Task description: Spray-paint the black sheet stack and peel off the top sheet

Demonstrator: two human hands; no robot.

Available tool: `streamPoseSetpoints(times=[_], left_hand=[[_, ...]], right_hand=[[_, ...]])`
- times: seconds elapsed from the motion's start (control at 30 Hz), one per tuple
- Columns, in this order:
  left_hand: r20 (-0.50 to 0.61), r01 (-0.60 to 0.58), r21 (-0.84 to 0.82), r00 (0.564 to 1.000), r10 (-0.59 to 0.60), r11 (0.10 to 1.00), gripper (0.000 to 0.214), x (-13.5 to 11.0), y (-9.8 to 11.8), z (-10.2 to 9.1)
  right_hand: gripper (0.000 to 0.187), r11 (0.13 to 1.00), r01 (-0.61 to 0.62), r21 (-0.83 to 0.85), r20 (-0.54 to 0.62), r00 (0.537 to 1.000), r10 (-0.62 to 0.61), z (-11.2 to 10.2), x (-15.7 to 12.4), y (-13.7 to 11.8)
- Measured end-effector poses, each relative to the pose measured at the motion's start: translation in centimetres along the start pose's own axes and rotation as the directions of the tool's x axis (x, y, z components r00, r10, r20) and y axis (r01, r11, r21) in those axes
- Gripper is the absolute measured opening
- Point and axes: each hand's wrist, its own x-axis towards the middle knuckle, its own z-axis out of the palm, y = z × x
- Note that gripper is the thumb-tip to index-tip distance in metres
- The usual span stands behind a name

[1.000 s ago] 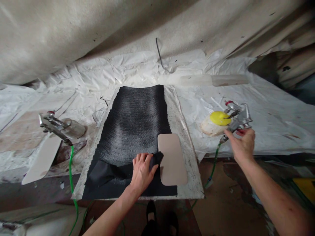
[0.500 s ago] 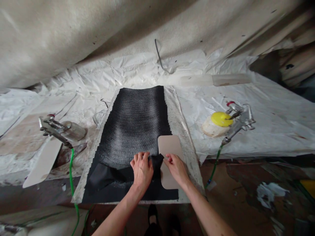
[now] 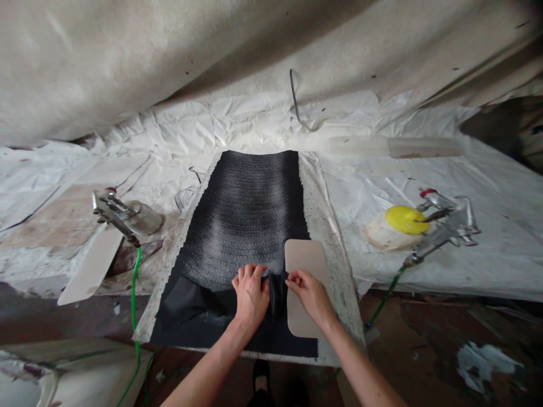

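Both hands are at lower centre of frame. My left hand [image 3: 251, 294] is pinched shut on the black piece [image 3: 276, 289], fingers curled over its left edge. My right hand [image 3: 311, 293] pinches its right edge and lies over the beige card [image 3: 306, 257]. The piece sits at the near end of the black stack [image 3: 248, 212] on the table [image 3: 360, 186]. Left spray gun [image 3: 123, 213] mid-left, right spray gun [image 3: 445, 229] mid-right, both well apart from my hands.

Crumpled white sheeting [image 3: 487, 186] covers the bench beneath a sagging beige drape [image 3: 169, 51]; floor dark.
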Motion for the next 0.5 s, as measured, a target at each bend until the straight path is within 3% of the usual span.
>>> streamPoseSetpoints(times=[0.17,0.33,0.5], left_hand=[[0.133,-0.077,-0.029,0.988,0.080,0.997,0.034,1.6,0.1,0.5],[0.262,-0.124,-0.057,0.956,0.134,0.991,0.033,2.6,0.8,0.2],[0.222,-0.135,-0.070,0.964,0.148,0.988,0.016,2.2,0.8,-0.7]], right_hand=[[0.013,0.988,0.123,0.090,0.052,0.990,-0.128,-0.9,-0.7,-0.4],[0.014,0.979,0.172,0.112,0.060,0.982,-0.179,-1.1,-0.9,-0.4],[0.014,0.982,0.189,0.003,-0.010,0.982,-0.189,-1.0,-1.2,-0.2]])
